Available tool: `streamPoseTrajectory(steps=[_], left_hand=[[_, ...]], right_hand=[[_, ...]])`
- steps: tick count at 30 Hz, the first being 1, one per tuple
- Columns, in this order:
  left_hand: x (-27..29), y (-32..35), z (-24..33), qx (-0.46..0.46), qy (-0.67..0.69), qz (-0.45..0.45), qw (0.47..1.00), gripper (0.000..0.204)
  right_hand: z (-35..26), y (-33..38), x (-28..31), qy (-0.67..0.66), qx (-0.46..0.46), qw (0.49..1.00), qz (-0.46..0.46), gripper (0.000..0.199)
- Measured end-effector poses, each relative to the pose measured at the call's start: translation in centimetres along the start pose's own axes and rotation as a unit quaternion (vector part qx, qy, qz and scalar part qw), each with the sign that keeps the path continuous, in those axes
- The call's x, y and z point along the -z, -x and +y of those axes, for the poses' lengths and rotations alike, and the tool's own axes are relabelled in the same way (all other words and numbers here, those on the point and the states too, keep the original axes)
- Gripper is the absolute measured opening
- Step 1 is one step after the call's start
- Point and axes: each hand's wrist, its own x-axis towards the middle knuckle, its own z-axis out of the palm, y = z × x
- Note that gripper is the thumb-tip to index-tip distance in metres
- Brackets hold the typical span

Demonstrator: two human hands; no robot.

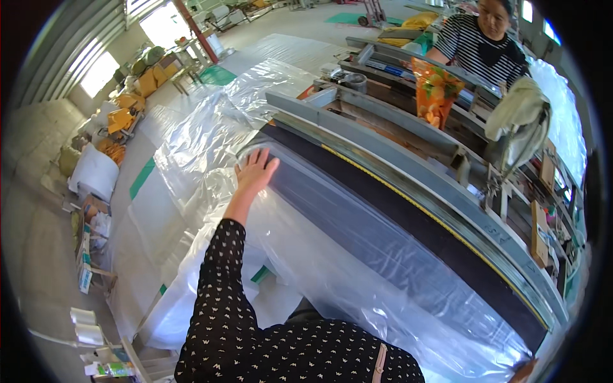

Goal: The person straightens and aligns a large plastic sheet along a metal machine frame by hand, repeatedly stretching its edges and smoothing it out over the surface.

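Note:
My left hand [257,171] lies with its fingers spread on clear plastic film [319,239] near the far left end of a long, dark work surface [383,191]. The film stretches along this surface and hangs down over its near side toward my body. A yellow measuring tape [408,207] runs lengthwise on the dark strip behind the film. At the lower right edge only a small part of my right hand [525,370] shows, by the near right end of the film. Its fingers are mostly hidden, so its grip is unclear.
Behind the tape runs a long grey metal beam [396,150]. An orange patterned bag [435,92] and a pale cloth [520,115] hang on the frame. Across it stands a person in a striped top [476,48]. More film [204,127] spreads over the floor at left.

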Motion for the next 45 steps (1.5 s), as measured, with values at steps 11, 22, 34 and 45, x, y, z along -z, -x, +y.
streamPoseTrajectory(steps=[11,22,34,45], left_hand=[[6.8,2.5,12.1,-0.375,0.078,0.019,0.924,0.028],[4.9,3.9,12.1,-0.49,0.206,-0.042,0.846,0.013],[3.4,3.2,11.5,-0.292,0.267,-0.212,0.894,0.018],[3.3,1.6,12.3,-0.374,0.142,-0.159,0.903,0.02]], right_hand=[[1.6,-5.1,7.7,-0.443,-0.336,0.792,-0.251,0.032],[2.7,-3.6,6.4,-0.505,-0.439,0.715,-0.202,0.036],[4.8,-1.7,5.2,-0.746,-0.587,0.284,-0.134,0.025],[15.1,4.0,6.1,-0.648,-0.218,0.728,0.05,0.044]])
